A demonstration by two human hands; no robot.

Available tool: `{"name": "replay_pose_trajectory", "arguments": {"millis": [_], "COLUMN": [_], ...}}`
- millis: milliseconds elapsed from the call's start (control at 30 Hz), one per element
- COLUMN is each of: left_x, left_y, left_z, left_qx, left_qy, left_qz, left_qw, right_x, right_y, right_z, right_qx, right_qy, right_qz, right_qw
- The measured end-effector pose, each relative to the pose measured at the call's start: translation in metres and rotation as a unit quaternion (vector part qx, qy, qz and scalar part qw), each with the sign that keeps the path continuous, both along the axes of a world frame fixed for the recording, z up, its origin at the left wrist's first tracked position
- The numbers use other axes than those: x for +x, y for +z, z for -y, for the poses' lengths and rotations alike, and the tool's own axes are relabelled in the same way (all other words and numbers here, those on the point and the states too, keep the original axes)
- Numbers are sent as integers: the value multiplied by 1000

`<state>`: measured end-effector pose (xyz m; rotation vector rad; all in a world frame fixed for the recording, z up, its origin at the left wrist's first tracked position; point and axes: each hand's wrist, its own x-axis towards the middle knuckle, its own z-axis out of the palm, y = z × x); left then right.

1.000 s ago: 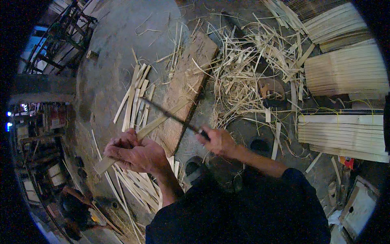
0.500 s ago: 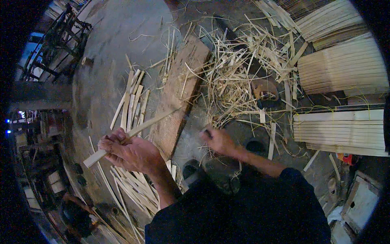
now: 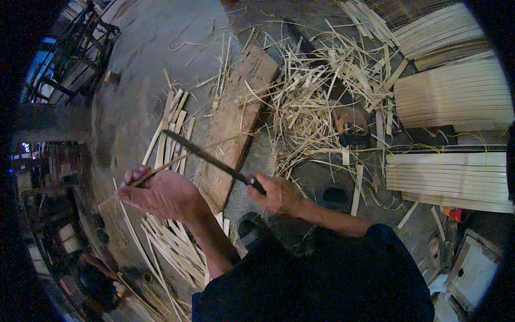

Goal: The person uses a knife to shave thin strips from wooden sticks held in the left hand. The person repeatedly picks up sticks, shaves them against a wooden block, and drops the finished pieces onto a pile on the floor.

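Observation:
My left hand point(image 3: 161, 192) is closed round a thin pale strip of wood or bamboo point(image 3: 206, 146), turned edge-on, its far end over the wooden board point(image 3: 220, 129). In my right hand point(image 3: 276, 196) is the handle of a knife point(image 3: 209, 158). Its long dark blade points up and to the left and crosses over the strip; I cannot tell whether they touch. The thick brown board lies slanted on the floor beyond both hands. Several pale strips point(image 3: 174, 123) lie left of the board, and a larger heap of cut strips point(image 3: 174, 249) lies below my left forearm.
A tangle of thin shavings point(image 3: 316, 102) covers the floor right of the board. Tied bundles of pale slats point(image 3: 450, 174) stand along the right side. A dark frame point(image 3: 88, 53) stands at the far left. My feet point(image 3: 252, 228) are close below the board.
The knife, blurred or hidden before, now shows with its blade raised across the strip. The strip has turned from its flat face to its edge, and my left hand has shifted slightly left.

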<state>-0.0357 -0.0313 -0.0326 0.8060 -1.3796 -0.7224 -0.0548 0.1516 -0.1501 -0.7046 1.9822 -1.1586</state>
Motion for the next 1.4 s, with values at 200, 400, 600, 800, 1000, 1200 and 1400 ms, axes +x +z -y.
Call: {"name": "replay_pose_trajectory", "arguments": {"millis": [200,400,600,800,1000,1200,1400], "left_x": [7,-33,-37,25,66,59,64], "left_y": [-9,-87,-127,-78,-19,6,-65], "left_z": [26,45,46,114,133,64,70], "left_qx": [67,70,163,286,420,460,254], "left_qy": [-154,-174,-226,-311,-524,-512,-290], "left_qz": [-201,37,203,18,-227,-161,369], "left_qw": [965,982,939,906,705,707,846], "right_x": [-7,-11,-21,-11,-11,-17,2], "right_y": [-60,-65,-36,-85,-61,-58,-119], "right_z": [-32,-17,-24,-27,-25,-31,-27], "right_qx": [3,23,66,-55,-64,-73,-169], "right_qy": [-93,-70,-61,-114,-131,-144,-91], "right_qz": [-47,-52,103,157,341,423,167], "right_qw": [995,996,991,979,929,892,967]}}
